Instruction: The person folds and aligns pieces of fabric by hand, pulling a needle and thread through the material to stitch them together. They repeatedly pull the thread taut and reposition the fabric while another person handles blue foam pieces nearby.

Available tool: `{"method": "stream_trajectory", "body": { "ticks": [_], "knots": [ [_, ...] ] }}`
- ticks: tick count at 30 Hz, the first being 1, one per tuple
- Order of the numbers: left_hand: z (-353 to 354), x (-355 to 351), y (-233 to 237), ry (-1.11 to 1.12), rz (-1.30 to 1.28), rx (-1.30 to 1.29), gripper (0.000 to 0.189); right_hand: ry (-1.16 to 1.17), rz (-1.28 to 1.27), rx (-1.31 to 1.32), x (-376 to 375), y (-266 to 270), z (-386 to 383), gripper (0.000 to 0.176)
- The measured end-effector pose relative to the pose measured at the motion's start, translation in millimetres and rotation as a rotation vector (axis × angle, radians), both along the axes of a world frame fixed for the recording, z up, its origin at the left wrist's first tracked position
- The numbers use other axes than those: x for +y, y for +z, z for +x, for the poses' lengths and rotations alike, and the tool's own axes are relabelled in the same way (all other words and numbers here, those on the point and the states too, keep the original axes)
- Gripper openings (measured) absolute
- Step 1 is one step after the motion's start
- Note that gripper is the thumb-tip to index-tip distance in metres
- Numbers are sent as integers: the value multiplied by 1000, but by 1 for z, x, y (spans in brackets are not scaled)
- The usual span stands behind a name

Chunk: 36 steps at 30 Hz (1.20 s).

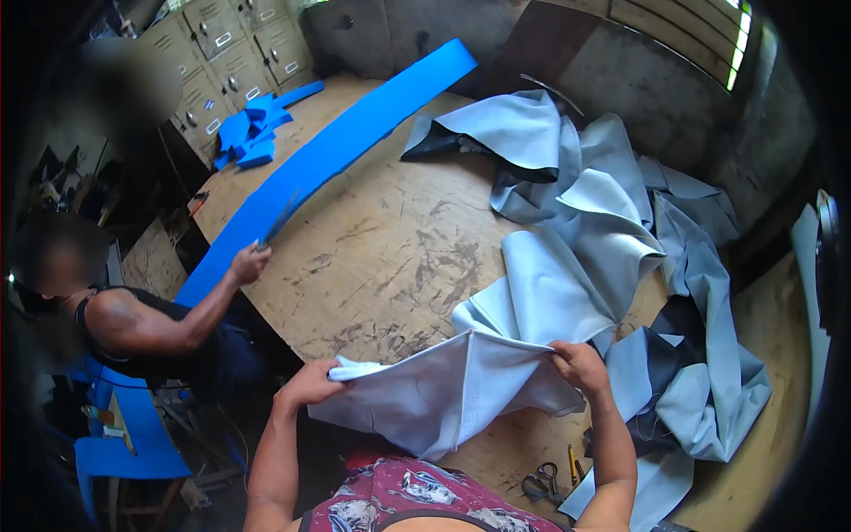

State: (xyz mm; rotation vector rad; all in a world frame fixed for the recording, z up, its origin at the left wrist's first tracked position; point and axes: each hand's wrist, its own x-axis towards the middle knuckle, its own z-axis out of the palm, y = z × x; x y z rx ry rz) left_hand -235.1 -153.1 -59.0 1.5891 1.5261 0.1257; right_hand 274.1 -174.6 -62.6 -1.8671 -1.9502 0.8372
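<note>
Between my two hands a piece of light grey sheet material (417, 395) is stretched, with a raised seam or fold running down its middle. My left hand (312, 383) grips its left corner, where the edge is bunched. At the right end, my right hand (578, 365) pinches the upper edge. The lower part hangs over the table's front edge. Just beyond it lies a folded grey sheet (550, 284), partly covered by the piece I hold. A pair of scissors (541, 483) with dark handles rests near my right forearm, beside a yellow pen-like tool (573, 463).
Heaped grey and black material (700, 355) covers the table's right side. A long blue strip (328, 151) crosses the wooden table (390, 257), with blue scraps (253, 133) behind it. At left, a co-worker's hand (251, 263) holds a blade-like tool over the strip. Lockers (230, 66) stand behind.
</note>
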Motion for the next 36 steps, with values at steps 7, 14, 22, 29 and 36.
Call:
{"method": "stream_trajectory", "body": {
  "ticks": [7, 14, 22, 29, 36],
  "knots": [
    [-4, 3, -19, -225, -257, 74, 47, -66, -90, 232, -4, -11, -18, 33],
    [51, 73, 1, -561, -282, 145, 73, -97, 93, 344, 7, -61, -35, 35],
    [118, 217, -29, -150, 60, -111, 47, -85, 109, 685, 68, -50, -56, 60],
    [157, 389, -22, -170, 464, 144, 60, -89, 215, 244, 217, -105, -95, 56],
    [149, 600, 9, -179, 850, 393, 75, -214, 477, -89, 297, -179, -152, 57]
  ]
}}
